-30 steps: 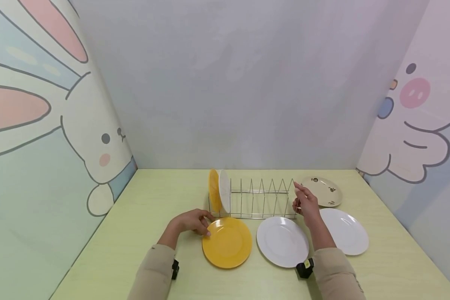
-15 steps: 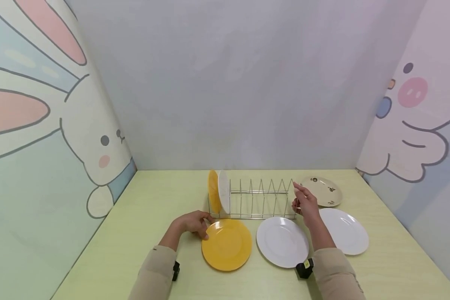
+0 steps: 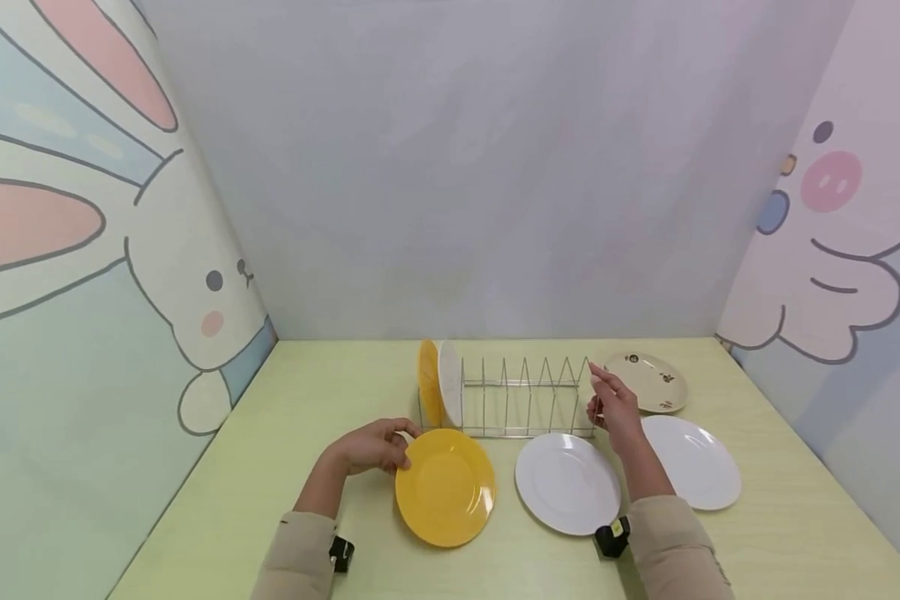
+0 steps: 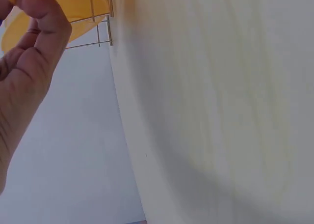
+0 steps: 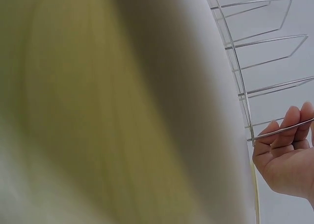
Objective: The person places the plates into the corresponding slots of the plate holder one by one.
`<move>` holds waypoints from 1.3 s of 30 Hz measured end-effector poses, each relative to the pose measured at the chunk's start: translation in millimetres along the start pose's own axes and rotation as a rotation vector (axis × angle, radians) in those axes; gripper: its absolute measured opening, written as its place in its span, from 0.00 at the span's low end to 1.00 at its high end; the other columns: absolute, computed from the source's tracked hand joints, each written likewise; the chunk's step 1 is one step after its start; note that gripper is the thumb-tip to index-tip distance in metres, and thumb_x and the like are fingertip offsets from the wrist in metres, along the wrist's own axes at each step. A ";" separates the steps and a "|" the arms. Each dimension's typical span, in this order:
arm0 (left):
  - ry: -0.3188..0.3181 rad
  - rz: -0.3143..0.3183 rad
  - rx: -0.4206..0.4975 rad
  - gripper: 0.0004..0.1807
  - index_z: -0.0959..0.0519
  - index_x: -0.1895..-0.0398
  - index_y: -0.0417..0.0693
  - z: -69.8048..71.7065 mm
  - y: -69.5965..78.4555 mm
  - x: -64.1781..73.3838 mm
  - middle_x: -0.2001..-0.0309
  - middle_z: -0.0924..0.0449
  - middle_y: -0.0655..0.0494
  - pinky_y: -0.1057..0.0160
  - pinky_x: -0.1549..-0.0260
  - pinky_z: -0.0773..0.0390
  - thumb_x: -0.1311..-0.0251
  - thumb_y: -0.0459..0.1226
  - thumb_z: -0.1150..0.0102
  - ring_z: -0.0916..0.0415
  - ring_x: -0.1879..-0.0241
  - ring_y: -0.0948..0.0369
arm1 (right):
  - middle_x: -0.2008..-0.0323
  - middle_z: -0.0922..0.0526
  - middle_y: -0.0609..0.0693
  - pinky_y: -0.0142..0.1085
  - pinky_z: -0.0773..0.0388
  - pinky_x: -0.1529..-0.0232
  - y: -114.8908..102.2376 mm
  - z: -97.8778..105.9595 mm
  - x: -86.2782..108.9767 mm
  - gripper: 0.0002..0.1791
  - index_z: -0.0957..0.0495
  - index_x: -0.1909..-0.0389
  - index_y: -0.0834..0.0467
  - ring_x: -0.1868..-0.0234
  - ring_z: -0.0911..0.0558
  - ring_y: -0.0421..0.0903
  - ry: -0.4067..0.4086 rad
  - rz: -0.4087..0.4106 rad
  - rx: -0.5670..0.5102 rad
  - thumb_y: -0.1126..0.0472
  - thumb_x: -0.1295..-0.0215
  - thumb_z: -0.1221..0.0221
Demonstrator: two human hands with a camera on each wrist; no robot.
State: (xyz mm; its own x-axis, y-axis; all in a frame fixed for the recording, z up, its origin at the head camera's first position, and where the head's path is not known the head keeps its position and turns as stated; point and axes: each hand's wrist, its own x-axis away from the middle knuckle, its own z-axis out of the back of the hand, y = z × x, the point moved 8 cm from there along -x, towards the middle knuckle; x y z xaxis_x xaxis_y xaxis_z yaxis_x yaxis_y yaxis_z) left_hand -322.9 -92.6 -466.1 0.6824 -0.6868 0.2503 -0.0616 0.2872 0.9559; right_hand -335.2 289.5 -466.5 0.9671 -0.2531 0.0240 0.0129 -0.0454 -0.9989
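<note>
My left hand (image 3: 371,446) pinches the left rim of a yellow plate (image 3: 446,492), thumb on top. The plate is slightly raised and tilted, with a shadow under its lower left edge. In the left wrist view only a sliver of it shows at the top corner, by the fingertips. A metal wire dish rack (image 3: 528,433) stands just behind it. At the rack's right end my right hand (image 3: 615,408) grips the end wire, fingers curled round it in the right wrist view. A yellow plate (image 3: 429,387) and a white plate (image 3: 451,387) stand upright in the rack's left slots.
Flat on the table (image 3: 330,375) lies a white plate (image 3: 567,483) in front of the rack. Another white plate (image 3: 693,467) lies to the right, beyond my right forearm. Behind that is a beige plate (image 3: 648,383) with dark floral marks. Cartoon-printed walls enclose the sides.
My left hand has lifted the yellow plate off its flat position and drawn it slightly left, tilting it. The right hand stays on the rack's end wire.
</note>
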 end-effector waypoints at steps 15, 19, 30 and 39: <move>-0.069 -0.111 0.035 0.16 0.32 0.54 0.35 -12.3 25.4 9.4 0.74 0.27 0.50 0.60 0.73 0.23 0.46 0.26 0.45 0.26 0.75 0.59 | 0.81 0.30 0.46 0.32 0.27 0.75 -4.1 0.1 -0.2 0.28 0.37 0.33 0.52 0.80 0.29 0.39 -0.015 0.005 -0.020 0.48 0.31 0.51; -0.032 -0.159 0.018 0.16 0.32 0.53 0.35 -14.8 40.0 13.8 0.73 0.27 0.50 0.59 0.71 0.22 0.46 0.26 0.45 0.25 0.73 0.57 | 0.81 0.31 0.45 0.32 0.27 0.75 -5.9 -0.2 0.2 0.27 0.38 0.33 0.53 0.80 0.28 0.39 -0.018 0.010 -0.020 0.49 0.30 0.51; 0.109 -0.240 0.122 0.17 0.36 0.52 0.36 -16.2 68.9 15.6 0.69 0.26 0.45 0.57 0.69 0.22 0.45 0.25 0.48 0.23 0.71 0.53 | 0.81 0.30 0.46 0.33 0.27 0.74 -1.9 -0.4 -2.9 0.27 0.37 0.33 0.51 0.80 0.28 0.39 -0.011 0.000 -0.003 0.48 0.30 0.51; 0.293 -0.292 0.187 0.19 0.35 0.50 0.36 -14.9 78.9 14.0 0.70 0.27 0.45 0.54 0.66 0.21 0.47 0.22 0.48 0.23 0.69 0.53 | 0.80 0.31 0.46 0.32 0.27 0.74 0.7 0.2 -1.2 0.28 0.38 0.32 0.52 0.79 0.28 0.39 -0.010 -0.011 0.004 0.48 0.31 0.52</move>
State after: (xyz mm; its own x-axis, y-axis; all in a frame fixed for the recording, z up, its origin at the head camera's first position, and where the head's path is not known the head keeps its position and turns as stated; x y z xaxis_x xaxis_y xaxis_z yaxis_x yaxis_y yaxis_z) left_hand -307.4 -69.6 -389.4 0.8664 -0.4954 -0.0621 0.0516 -0.0348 0.9981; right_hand -336.3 290.0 -467.2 0.9695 -0.2426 0.0350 0.0250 -0.0441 -0.9987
